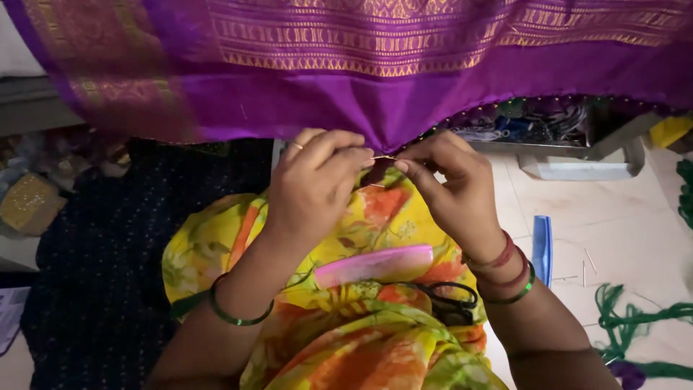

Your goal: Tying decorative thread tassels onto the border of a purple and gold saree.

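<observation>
A purple cloth (375, 94) with a gold woven border hangs across the top of the view. At its lower edge my left hand (314, 184) and my right hand (455, 188) meet, fingertips pinched on a thin needle (384, 157) between them. The cloth's edge touches both hands. Each wrist wears bangles, green on the left, red and green on the right. A pink comb (374, 265) and black scissors (451, 302) lie on my lap, which is covered in yellow and orange floral cloth (361, 339).
A dark dotted cloth (108, 267) lies at the left. On the tiled floor at the right are a blue strip (542, 249), loose needles (586, 263) and green thread (635, 318). A tray of threads (534, 123) sits behind.
</observation>
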